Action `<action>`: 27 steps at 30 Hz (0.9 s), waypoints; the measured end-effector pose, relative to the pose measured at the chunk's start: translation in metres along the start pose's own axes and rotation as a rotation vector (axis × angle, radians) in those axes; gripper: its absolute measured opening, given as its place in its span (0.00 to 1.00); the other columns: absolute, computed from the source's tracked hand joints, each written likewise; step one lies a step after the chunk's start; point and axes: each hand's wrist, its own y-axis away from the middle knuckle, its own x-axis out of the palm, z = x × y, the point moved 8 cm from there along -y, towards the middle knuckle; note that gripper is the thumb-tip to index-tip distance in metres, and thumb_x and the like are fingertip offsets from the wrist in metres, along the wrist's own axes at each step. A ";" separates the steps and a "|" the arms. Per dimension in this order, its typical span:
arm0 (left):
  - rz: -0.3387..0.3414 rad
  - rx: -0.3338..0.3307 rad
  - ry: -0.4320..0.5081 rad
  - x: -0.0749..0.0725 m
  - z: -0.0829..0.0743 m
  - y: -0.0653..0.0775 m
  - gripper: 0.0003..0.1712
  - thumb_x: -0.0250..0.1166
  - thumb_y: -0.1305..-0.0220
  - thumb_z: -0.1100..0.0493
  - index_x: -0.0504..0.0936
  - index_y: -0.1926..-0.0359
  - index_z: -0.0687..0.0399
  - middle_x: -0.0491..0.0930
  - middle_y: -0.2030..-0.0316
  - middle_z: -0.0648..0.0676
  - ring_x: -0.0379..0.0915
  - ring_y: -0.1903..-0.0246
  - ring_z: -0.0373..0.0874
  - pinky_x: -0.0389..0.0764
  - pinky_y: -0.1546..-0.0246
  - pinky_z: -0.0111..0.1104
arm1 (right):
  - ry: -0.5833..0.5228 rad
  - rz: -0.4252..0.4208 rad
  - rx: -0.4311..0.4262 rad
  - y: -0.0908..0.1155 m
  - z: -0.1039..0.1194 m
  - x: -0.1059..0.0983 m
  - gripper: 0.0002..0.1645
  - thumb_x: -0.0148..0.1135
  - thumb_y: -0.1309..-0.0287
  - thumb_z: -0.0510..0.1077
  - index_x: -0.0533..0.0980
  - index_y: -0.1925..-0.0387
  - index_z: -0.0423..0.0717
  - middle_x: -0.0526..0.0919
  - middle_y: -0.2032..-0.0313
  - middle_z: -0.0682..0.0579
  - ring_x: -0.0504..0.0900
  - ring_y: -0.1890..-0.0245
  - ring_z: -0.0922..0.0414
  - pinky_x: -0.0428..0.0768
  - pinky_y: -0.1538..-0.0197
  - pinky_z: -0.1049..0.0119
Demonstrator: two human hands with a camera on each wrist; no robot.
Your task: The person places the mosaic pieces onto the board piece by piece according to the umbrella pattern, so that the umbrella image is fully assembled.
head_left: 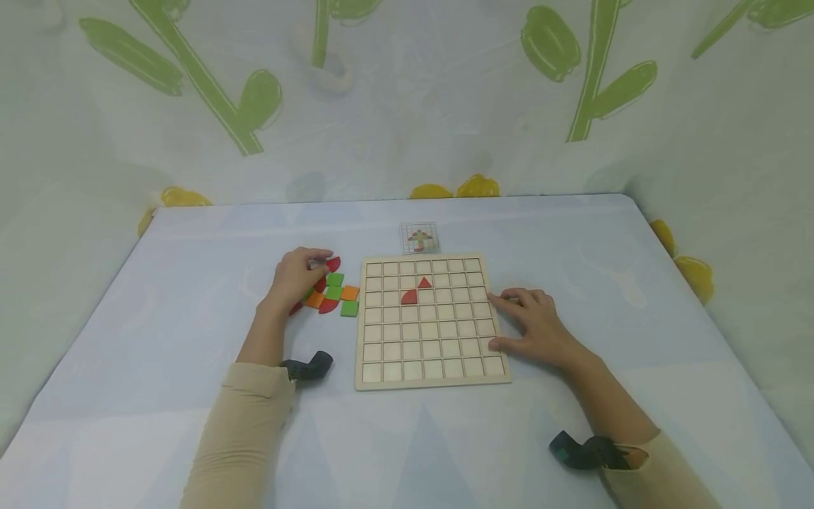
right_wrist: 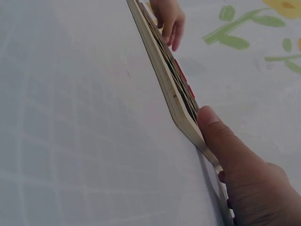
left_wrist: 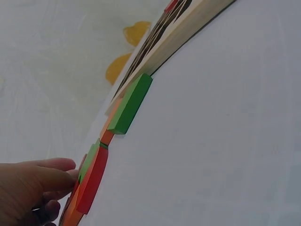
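Note:
At the left of the pale wooden grid board (head_left: 410,331), the left hand (head_left: 295,276) has its thumb and index finger at a red quarter-circle piece (head_left: 334,264), one on each side of it. Flat colored pieces lie close under and beside that hand: green squares (head_left: 349,308), orange squares (head_left: 350,293) and more red rounded pieces (head_left: 328,306). The right hand (head_left: 534,325) rests thumb and index fingertips, spread apart, on the board's right edge. On the grid sit a red triangle (head_left: 424,283) and a red quarter-circle (head_left: 410,297).
Behind the board stands a small clear block or card (head_left: 419,238) bearing a colored grid pattern. Everything is on a pale table (head_left: 407,445). A curtain (head_left: 407,106) with green leaves and yellow flowers hangs behind. Dark devices (head_left: 308,366) are strapped at both wrists.

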 end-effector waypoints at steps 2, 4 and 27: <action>-0.004 0.005 -0.005 0.001 0.000 -0.001 0.22 0.57 0.34 0.56 0.75 0.40 0.51 0.72 0.43 0.60 0.65 0.50 0.54 0.72 0.49 0.47 | 0.000 0.005 0.001 0.000 0.000 0.001 0.47 0.69 0.55 0.62 0.69 0.37 0.44 0.71 0.47 0.45 0.64 0.49 0.44 0.57 0.47 0.45; -0.004 0.010 -0.014 0.002 0.000 -0.002 0.22 0.58 0.35 0.55 0.76 0.40 0.51 0.73 0.45 0.60 0.66 0.50 0.54 0.71 0.50 0.47 | 0.003 0.008 0.000 0.000 0.001 0.001 0.47 0.68 0.55 0.63 0.68 0.37 0.45 0.70 0.46 0.45 0.64 0.49 0.45 0.57 0.47 0.45; -0.025 0.094 -0.022 0.010 -0.006 -0.012 0.23 0.60 0.36 0.51 0.76 0.41 0.49 0.71 0.51 0.60 0.60 0.50 0.56 0.59 0.49 0.49 | 0.025 0.004 -0.005 0.000 0.000 -0.001 0.47 0.66 0.54 0.66 0.68 0.36 0.45 0.70 0.46 0.45 0.64 0.49 0.45 0.57 0.47 0.45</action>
